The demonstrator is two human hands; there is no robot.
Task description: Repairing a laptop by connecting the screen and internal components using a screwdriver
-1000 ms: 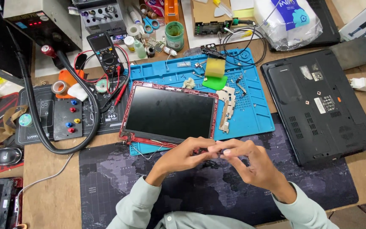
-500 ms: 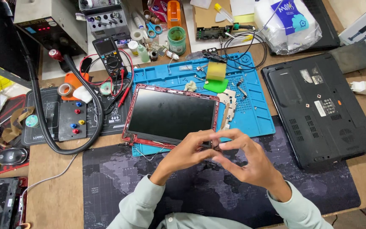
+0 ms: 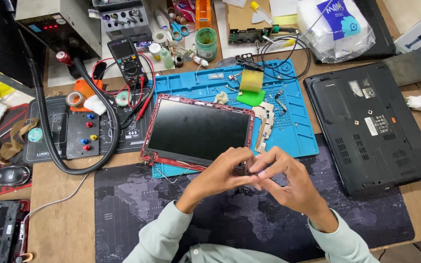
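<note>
At centre frame, left hand and right hand pinch together at the near right corner of the red-framed screen panel, dark, glossy, lying on the blue mat; what they grip is hidden.

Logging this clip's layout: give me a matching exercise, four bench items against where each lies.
Things:
1 multimeter
2 closed black laptop
3 red-framed screen panel
4 computer mouse

Places:
A right of the blue mat
B far left edge
C just beyond both hands, left hand and right hand
D rear, among red leads

Pairs: 1-D, 2-A, 3-C, 4-B
</note>
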